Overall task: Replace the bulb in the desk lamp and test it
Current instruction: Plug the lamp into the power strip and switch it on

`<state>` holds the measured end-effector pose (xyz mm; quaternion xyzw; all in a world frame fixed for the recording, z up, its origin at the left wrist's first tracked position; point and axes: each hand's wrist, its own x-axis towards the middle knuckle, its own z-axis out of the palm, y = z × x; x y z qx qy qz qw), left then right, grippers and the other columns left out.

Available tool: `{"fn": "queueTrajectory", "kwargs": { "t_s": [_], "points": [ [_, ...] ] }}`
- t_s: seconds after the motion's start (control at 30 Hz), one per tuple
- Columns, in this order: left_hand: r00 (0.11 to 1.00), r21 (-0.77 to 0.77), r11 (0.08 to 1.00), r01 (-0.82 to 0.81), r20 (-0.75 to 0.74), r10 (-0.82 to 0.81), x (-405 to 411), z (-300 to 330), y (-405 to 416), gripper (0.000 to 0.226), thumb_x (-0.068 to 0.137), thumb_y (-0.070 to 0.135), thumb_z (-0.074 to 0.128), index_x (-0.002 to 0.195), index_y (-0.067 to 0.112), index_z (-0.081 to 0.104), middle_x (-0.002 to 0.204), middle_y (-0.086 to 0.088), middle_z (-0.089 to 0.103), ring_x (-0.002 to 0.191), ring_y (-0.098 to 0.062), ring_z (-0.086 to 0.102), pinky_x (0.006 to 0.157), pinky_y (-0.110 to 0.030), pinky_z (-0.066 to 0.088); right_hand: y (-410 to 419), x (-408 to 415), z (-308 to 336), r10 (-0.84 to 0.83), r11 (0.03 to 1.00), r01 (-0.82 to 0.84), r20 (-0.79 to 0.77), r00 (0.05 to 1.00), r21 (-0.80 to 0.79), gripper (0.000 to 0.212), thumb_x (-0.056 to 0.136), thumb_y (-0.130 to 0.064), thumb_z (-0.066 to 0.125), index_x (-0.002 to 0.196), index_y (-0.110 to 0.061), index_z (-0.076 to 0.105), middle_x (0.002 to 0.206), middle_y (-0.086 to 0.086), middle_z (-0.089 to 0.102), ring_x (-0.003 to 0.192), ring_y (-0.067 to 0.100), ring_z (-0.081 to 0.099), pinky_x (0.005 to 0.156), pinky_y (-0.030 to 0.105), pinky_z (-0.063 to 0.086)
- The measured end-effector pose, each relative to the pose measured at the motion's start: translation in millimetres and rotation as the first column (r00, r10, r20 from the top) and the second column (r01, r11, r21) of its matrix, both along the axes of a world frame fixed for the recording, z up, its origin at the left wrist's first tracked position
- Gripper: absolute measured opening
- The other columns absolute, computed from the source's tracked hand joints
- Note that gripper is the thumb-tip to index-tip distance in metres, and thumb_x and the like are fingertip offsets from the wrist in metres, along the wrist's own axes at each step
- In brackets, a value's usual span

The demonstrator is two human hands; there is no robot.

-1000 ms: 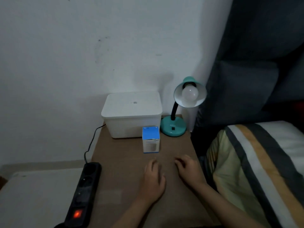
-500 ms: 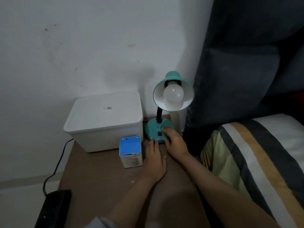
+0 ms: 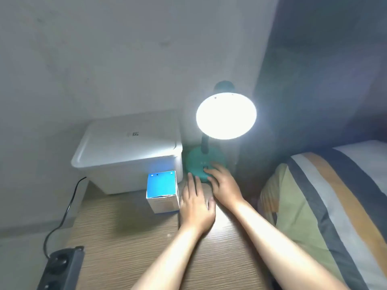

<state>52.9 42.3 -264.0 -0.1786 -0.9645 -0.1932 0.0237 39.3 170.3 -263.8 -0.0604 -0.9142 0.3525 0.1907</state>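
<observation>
Teal desk lamp upright at rear right of worktop, round base w/ short dark neck; shade tilted fwd toward camera. Bulb inside shade lit, glare hiding its outline. Blue-topped white bulb box upright, closed, just left-front of lamp base.

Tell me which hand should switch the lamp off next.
Right. The right hand already has fingertips on the lamp base at its switch; the left hand lies flat on the table.
</observation>
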Motion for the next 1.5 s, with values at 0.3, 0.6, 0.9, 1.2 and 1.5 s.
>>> {"fn": "queueTrajectory", "kwargs": {
  "t_s": [0.3,0.6,0.9,1.2,1.5],
  "points": [
    [1.0,-0.005,1.0,-0.001,-0.02,0.001,-0.8,0.1,1.3,0.076,0.076,0.045,0.033,0.141,0.005,0.031,0.152,-0.016,0.029,0.127,-0.033,0.045,0.103,-0.044,0.04,2.7,0.1,-0.7,0.021,1.0,-0.021,-0.021,1.0,-0.003,0.027,0.088,-0.01,0.058,0.113,-0.016,0.066,0.128,0.007,0.058,0.122,0.024,0.049,0.102,0.02,0.029],
    [1.0,-0.021,1.0,0.002,-0.013,-0.002,0.2,-0.5,0.7,0.077,0.076,0.045,0.033,0.142,0.006,0.029,0.152,-0.015,0.028,0.129,-0.032,0.043,0.104,-0.044,0.039,3.8,1.5,1.6,0.023,1.0,-0.023,-0.034,0.999,-0.01,0.028,0.086,-0.009,0.059,0.113,-0.017,0.065,0.124,0.005,0.059,0.118,0.022,0.05,0.099,0.023,0.035],
    [1.0,-0.012,1.0,0.0,-0.026,0.0,0.5,-0.6,1.3,0.076,0.075,0.044,0.034,0.139,0.004,0.034,0.149,-0.017,0.033,0.126,-0.033,0.047,0.103,-0.045,0.041,5.1,0.8,0.8,0.015,1.0,-0.015,0.04,0.999,0.004,0.035,0.087,-0.018,0.054,0.121,-0.027,0.06,0.128,0.002,0.053,0.123,0.017,0.043,0.097,0.036,0.045],
    [1.0,-0.027,1.0,0.004,-0.025,-0.004,0.7,1.2,1.1,0.075,0.074,0.044,0.036,0.137,0.004,0.037,0.147,-0.017,0.037,0.124,-0.032,0.05,0.098,-0.043,0.045,5.0,1.0,3.6,0.02,1.0,-0.02,0.053,0.998,-0.006,0.037,0.087,-0.017,0.054,0.122,-0.028,0.059,0.129,0.002,0.052,0.123,0.018,0.042,0.098,0.036,0.044],
    [1.0,-0.021,1.0,0.009,-0.027,-0.01,-0.6,-1.8,1.0,0.075,0.076,0.045,0.033,0.14,0.004,0.032,0.15,-0.017,0.032,0.128,-0.033,0.045,0.102,-0.044,0.04,5.6,1.3,4.4,0.026,0.999,-0.024,0.066,0.998,-0.023,0.037,0.087,-0.014,0.055,0.123,-0.025,0.059,0.129,0.005,0.052,0.123,0.02,0.042,0.101,0.028,0.036]
  ]
}}
